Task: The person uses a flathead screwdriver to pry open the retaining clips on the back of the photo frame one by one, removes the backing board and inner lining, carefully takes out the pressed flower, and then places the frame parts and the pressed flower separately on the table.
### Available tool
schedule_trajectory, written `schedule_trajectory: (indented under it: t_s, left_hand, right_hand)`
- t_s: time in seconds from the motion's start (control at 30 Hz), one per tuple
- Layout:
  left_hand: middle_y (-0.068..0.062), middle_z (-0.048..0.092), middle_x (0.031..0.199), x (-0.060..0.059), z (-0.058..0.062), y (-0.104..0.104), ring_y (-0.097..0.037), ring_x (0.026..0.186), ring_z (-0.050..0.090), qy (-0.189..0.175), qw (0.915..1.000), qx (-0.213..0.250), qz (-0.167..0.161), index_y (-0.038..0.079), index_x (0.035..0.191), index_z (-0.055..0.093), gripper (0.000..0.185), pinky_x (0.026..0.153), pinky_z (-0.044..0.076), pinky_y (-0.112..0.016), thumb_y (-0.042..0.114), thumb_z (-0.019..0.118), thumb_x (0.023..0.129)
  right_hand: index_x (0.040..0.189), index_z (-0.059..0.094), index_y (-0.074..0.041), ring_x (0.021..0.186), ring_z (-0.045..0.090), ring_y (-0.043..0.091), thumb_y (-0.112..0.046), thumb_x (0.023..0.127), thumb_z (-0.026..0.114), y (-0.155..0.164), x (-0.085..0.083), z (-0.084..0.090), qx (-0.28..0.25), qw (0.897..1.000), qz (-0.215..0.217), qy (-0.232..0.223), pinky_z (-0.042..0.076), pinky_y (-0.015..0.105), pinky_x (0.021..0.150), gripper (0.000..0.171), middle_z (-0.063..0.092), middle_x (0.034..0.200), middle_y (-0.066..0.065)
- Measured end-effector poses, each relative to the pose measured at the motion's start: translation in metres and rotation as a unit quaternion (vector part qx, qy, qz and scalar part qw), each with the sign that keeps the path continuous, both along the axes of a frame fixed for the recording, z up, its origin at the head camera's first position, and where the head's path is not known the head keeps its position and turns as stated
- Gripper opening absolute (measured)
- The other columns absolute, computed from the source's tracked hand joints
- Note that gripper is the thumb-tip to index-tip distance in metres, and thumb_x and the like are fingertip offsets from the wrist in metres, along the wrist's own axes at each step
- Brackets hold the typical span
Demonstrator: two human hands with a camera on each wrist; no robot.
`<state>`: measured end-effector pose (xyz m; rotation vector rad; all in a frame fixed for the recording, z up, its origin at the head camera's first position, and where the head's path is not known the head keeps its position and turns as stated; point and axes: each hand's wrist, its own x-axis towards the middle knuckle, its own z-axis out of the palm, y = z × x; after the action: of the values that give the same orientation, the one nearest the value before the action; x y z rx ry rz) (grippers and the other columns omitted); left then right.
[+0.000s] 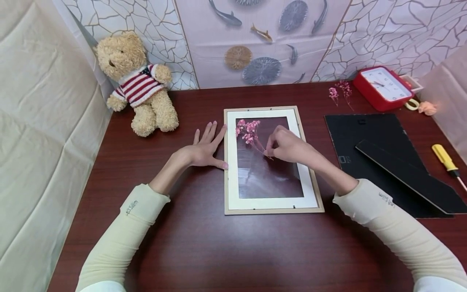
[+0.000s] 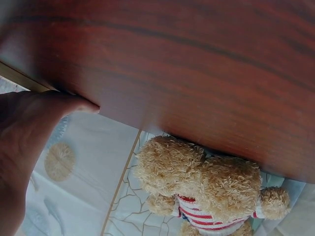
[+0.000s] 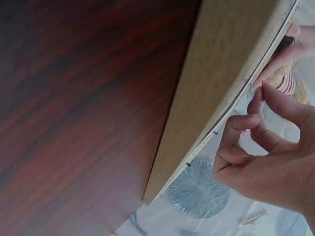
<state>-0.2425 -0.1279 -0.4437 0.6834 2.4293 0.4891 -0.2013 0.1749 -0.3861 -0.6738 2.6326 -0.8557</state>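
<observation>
Fingers of my right hand pinch the pink flower sprig at frame centre over the picture frame, my flat left hand bracing it; next I judge it needs careful positioning.

Sleeve lettering, too small to read

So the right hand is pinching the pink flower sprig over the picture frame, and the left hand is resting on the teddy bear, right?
Not quite. The head view shows the left hand flat on the table beside the picture frame, apart from the teddy bear. The right hand does pinch the pink flower sprig.
</observation>
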Motion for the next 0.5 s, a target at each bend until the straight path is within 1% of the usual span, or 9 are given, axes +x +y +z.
schedule_trajectory:
  t_s: [0.07, 0.13, 0.23, 0.27, 0.33, 0.43, 0.5]
  left_hand:
    - [-0.015, -0.04, 0.175, 0.001, 0.001, 0.0, -0.029, 0.162, -0.04, 0.001, 1.0, -0.002, -0.001, 0.025, 0.171, -0.028, 0.137, 0.129, -0.025, -0.06, 0.058, 0.081, 0.096]
    - [-0.015, -0.04, 0.175, 0.002, 0.002, 0.0, -0.029, 0.162, -0.04, 0.002, 1.0, -0.002, 0.0, 0.025, 0.171, -0.028, 0.137, 0.129, -0.025, -0.06, 0.058, 0.081, 0.096]
    - [-0.016, -0.039, 0.176, 0.002, 0.003, 0.001, -0.029, 0.162, -0.04, 0.005, 1.0, -0.001, -0.001, 0.024, 0.172, -0.028, 0.137, 0.129, -0.024, -0.061, 0.058, 0.081, 0.096]
    - [-0.016, -0.039, 0.176, 0.003, 0.003, 0.001, -0.029, 0.162, -0.039, 0.005, 1.0, 0.0, -0.001, 0.024, 0.172, -0.027, 0.137, 0.129, -0.024, -0.061, 0.057, 0.081, 0.096]
    - [-0.016, -0.038, 0.176, 0.003, 0.003, 0.001, -0.029, 0.163, -0.039, 0.005, 1.0, 0.0, -0.001, 0.024, 0.172, -0.027, 0.136, 0.129, -0.024, -0.061, 0.057, 0.081, 0.096]
    - [-0.016, -0.038, 0.176, 0.003, 0.003, 0.001, -0.029, 0.162, -0.04, 0.005, 1.0, 0.0, -0.001, 0.024, 0.172, -0.027, 0.136, 0.13, -0.024, -0.061, 0.056, 0.081, 0.096]
    - [-0.016, -0.038, 0.176, 0.003, 0.003, 0.001, -0.029, 0.162, -0.04, 0.004, 1.0, -0.002, 0.001, 0.024, 0.172, -0.027, 0.136, 0.13, -0.024, -0.06, 0.056, 0.081, 0.096]
  right_hand:
    - [0.075, 0.078, 0.001, 0.083, 0.058, 0.026, 0.003, 0.099, 0.071, 0.003, -0.004, 0.002, -0.017, 1.0, -0.016, -0.012, 0.045, 0.036, 0.078, 0.025, 0.079, 0.089, 0.015]
    - [0.081, 0.081, 0.003, 0.078, 0.052, 0.022, -0.001, 0.1, 0.072, 0.008, -0.007, 0.005, -0.028, 0.999, -0.033, -0.025, 0.042, 0.034, 0.074, 0.021, 0.08, 0.093, 0.015]
    - [0.091, 0.083, 0.003, 0.067, 0.043, 0.018, -0.004, 0.102, 0.07, 0.016, -0.013, 0.01, -0.04, 0.996, -0.061, -0.044, 0.038, 0.035, 0.067, 0.019, 0.079, 0.089, 0.013]
    - [0.094, 0.083, 0.003, 0.068, 0.042, 0.017, -0.007, 0.103, 0.07, 0.019, -0.015, 0.013, -0.038, 0.995, -0.073, -0.048, 0.037, 0.035, 0.067, 0.019, 0.077, 0.089, 0.012]
    - [0.099, 0.083, 0.003, 0.073, 0.044, 0.019, -0.012, 0.105, 0.071, 0.026, -0.019, 0.018, -0.034, 0.993, -0.099, -0.057, 0.039, 0.036, 0.07, 0.02, 0.074, 0.094, 0.011]
    - [0.109, 0.082, 0.004, 0.089, 0.051, 0.025, -0.017, 0.107, 0.07, 0.038, -0.025, 0.025, -0.031, 0.988, -0.133, -0.072, 0.043, 0.039, 0.078, 0.024, 0.072, 0.109, 0.016]
    - [0.114, 0.08, 0.007, 0.1, 0.053, 0.03, -0.016, 0.108, 0.069, 0.048, -0.03, 0.027, -0.031, 0.985, -0.15, -0.076, 0.045, 0.043, 0.085, 0.026, 0.069, 0.119, 0.02]
